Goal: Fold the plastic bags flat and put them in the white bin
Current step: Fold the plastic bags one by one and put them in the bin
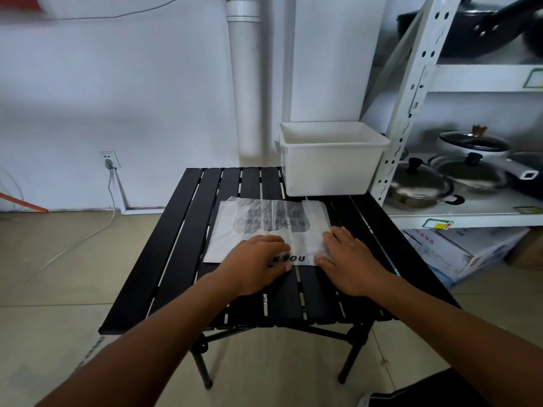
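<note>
Pressing palms down and gripping nothing, my left hand [258, 259] and right hand [349, 259] lay on the near edge of the bag [264, 227], which was spread flat mid-desk [176, 230]. Bare slats showed to its left and toward me. The bin [329, 165] stood just behind it, at the far right corner. Between my hands the print read "K YOU".

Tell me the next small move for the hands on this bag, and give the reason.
Probably pinch the near edge and fold it away, over the far half. The bag lies spread flat on the table, the left hand and the right hand both rest on its near edge, and the bin stands just behind it; a smaller fold should drop in more neatly.
</note>
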Motion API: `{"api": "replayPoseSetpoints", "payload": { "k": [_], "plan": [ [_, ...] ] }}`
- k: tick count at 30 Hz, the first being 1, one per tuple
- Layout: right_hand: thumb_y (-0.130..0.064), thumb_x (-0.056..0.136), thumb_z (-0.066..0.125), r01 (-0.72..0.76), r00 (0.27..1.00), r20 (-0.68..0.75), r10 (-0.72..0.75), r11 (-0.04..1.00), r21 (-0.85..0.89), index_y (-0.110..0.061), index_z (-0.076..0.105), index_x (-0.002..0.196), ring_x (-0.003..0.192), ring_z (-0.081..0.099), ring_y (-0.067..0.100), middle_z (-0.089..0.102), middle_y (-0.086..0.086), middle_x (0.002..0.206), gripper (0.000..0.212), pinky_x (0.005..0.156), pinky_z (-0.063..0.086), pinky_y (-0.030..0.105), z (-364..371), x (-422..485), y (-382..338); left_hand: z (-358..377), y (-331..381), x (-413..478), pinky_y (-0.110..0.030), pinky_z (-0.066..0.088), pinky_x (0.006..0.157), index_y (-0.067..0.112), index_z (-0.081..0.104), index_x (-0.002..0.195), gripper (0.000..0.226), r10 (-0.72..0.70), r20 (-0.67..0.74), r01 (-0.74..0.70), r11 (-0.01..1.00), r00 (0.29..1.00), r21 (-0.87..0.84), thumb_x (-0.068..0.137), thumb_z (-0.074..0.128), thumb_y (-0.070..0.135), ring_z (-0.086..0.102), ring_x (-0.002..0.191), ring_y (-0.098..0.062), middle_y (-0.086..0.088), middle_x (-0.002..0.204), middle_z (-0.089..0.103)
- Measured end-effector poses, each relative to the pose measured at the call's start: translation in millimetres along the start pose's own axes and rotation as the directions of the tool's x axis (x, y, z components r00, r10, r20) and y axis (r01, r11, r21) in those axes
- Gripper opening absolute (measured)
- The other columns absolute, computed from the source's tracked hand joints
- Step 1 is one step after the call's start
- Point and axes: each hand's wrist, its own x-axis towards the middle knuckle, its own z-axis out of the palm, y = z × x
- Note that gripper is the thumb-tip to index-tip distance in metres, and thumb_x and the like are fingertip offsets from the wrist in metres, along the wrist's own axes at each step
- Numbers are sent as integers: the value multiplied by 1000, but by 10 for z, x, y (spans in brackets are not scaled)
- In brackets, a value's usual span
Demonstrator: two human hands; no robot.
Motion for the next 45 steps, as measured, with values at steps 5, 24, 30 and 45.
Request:
{"api": "replayPoseSetpoints", "payload": {
  "k": [5, 24, 30, 45],
  "plan": [
    [-53, 92, 56, 141, 987, -84, -134, 986, 91, -17, 35, 149, 143, 29, 18, 30, -1, 156, 71, 117, 27, 34, -71, -78, -50, -34, 9, 138, -36, 51, 83, 25, 71, 100, 24, 162, -22, -151, 957, 987, 249, 96, 52, 39, 64, 98, -18, 9, 105, 68],
    [-37, 92, 54, 261, 918, -264, -295, 953, -155, -22, 58, 87, 72, 60, 18, 66, -2, 85, 16, 70, 47, 33, -263, -378, -740, -112, 10, -262, -39, 46, 86, 29, 70, 111, 36, 77, -149, -32, 960, 986, 278, 83, 47, 34, 62, 110, -24, 4, 118, 67],
    [-52, 79, 74, 435, 888, -33, -458, 817, 378, -32, 64, 123, 116, 52, -1, 60, -15, 127, 49, 98, 40, 15, -477, -517, -703, -253, -306, -544, -42, 48, 94, 33, 70, 119, 44, 43, -36, -39, 992, 998, 121, 80, 60, 16, 58, 115, -20, 7, 125, 63],
    [-61, 52, 88, 345, 839, 414, -353, 934, 96, -43, -3, 155, 142, -18, -6, -12, -30, 155, 138, 116, -5, 23, -423, -281, -54, -441, -437, -892, -25, 55, 83, 25, 76, 104, 28, -189, -1, 165, 860, 982, -483, 88, 69, 2, 69, 91, -8, 8, 97, 74]
  ]
}}
